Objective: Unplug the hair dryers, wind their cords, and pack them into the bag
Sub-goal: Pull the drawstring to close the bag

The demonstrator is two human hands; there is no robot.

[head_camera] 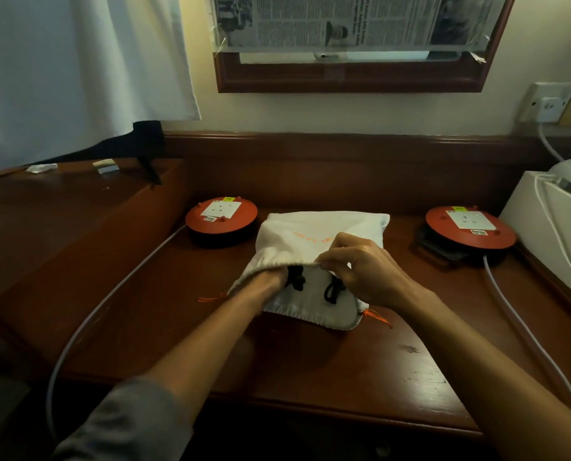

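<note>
A white drawstring bag [320,227] with orange lettering lies in the middle of the wooden desk [310,367], its mouth facing me. My left hand [269,277] reaches inside the mouth, so its fingers are hidden by the cloth. My right hand [360,271] pinches the upper rim of the mouth and lifts it. Black cord loops [330,292] show inside the opening; the hair dryers themselves are hidden in the bag. Orange drawstrings [375,316] trail from the bag's corners.
Two red cable reels with white sockets sit at the left [221,216] and right [470,227] of the bag, nothing plugged in. Grey cables [88,314] run off the desk's front. A white appliance [557,224] stands at the right edge. A wall socket [548,103] is above it.
</note>
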